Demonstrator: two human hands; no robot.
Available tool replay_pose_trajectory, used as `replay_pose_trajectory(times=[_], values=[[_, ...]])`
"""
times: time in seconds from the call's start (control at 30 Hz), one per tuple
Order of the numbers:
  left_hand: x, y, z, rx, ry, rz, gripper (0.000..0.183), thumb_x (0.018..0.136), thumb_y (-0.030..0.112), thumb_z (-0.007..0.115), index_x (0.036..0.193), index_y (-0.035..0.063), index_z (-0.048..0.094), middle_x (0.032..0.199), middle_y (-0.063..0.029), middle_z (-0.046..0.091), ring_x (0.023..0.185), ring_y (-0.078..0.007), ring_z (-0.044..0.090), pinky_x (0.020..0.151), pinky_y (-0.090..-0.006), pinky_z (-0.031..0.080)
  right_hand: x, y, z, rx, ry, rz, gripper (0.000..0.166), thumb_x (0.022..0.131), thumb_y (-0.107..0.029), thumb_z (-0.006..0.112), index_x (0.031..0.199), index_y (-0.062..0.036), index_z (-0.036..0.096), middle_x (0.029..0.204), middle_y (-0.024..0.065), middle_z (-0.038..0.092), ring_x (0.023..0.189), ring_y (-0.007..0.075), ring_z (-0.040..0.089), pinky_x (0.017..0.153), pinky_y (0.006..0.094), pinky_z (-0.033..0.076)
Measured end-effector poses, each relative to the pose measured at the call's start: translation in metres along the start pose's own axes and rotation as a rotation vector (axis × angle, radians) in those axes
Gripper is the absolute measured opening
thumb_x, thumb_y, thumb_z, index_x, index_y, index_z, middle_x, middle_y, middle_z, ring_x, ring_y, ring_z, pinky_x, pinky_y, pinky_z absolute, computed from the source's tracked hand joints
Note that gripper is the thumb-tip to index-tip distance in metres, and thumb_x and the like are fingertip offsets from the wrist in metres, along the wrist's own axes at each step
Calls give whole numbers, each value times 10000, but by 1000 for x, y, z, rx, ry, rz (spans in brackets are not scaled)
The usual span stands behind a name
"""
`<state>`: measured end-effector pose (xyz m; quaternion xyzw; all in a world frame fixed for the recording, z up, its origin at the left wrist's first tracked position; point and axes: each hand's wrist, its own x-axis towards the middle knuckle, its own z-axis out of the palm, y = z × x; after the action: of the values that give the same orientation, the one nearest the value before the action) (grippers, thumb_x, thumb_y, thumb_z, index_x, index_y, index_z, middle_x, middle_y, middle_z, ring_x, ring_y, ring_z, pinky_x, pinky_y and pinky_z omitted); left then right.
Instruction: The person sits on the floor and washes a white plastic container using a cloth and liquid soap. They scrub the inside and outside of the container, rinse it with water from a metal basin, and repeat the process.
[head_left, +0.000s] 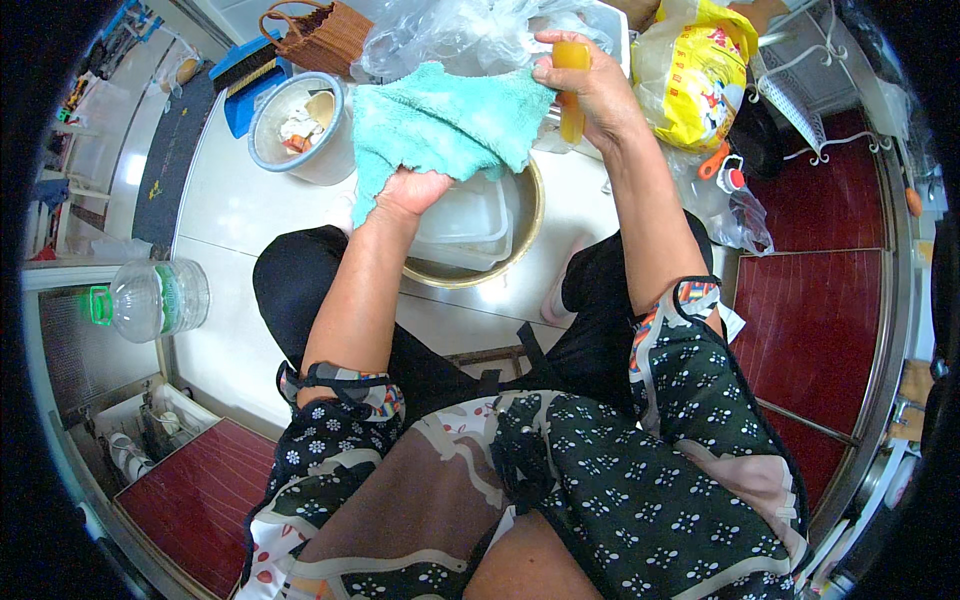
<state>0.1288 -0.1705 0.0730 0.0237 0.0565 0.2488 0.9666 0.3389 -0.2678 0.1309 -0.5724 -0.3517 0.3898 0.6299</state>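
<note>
A teal terry cloth (450, 112) is stretched between my two hands above a round metal basin (534, 247). My left hand (416, 191) is under the cloth's lower edge, palm up, its fingers hidden by the fabric. In my right hand (589, 82) is a yellow bar, seemingly soap (572, 112), and its fingertips pinch the cloth's right corner. Translucent plastic containers (472, 225) lie in the basin below the cloth.
A waste bin (259, 142) with scraps stands at upper left, beside a blue dustpan (236, 112), a brush and a wicker basket (322, 37). Clear plastic bags (480, 30) lie ahead. A yellow bag (694, 75) sits at upper right, a large plastic bottle (161, 300) at left.
</note>
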Motion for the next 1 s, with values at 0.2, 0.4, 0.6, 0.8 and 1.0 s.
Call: replay_pose_trajectory(times=[0.2, 0.4, 0.6, 0.8, 1.0], values=[[-3, 4, -7, -74, -140, -4, 584, 1003, 450, 316, 1455, 86, 376, 1532, -129, 334, 1411, -347, 298, 1182, -560, 163, 2, 6, 4, -64, 32, 20, 350, 845, -123, 685, 1183, -100, 596, 885, 8, 601, 797, 126, 564, 694, 287, 461], [-3, -2, -21, -315, -378, -121, 549, 990, 420, 380, 1419, 80, 410, 1484, -146, 397, 1364, -344, 368, 1172, -535, 207, -15, 24, 66, -826, 295, -485, 398, 921, -355, 583, 1173, -49, 547, 947, 201, 652, 864, 319, 643, 803, 433, 490], [-16, -14, 20, -103, -159, -106, 559, 992, 426, 364, 1414, 63, 409, 1481, -152, 398, 1369, -353, 356, 1168, -532, 220, 23, 46, 35, -131, 189, 47, 460, 964, -428, 510, 1226, -50, 524, 880, 138, 655, 864, 235, 644, 739, 359, 516], [-13, -5, 21, -2, -102, 15, 551, 992, 415, 360, 1410, 61, 416, 1483, -146, 401, 1373, -351, 354, 1181, -517, 196, 11, 8, 33, 292, 164, 53, 461, 1006, -405, 439, 1285, -39, 451, 1033, 177, 623, 890, 213, 652, 768, 330, 532], [-4, -13, -10, -227, -217, -51, 547, 987, 398, 375, 1411, 56, 423, 1487, -115, 410, 1377, -299, 369, 1180, -510, 200, -9, 36, 76, -501, 75, -332, 455, 949, -423, 530, 1176, -30, 547, 993, 215, 648, 892, 350, 634, 824, 413, 474]])
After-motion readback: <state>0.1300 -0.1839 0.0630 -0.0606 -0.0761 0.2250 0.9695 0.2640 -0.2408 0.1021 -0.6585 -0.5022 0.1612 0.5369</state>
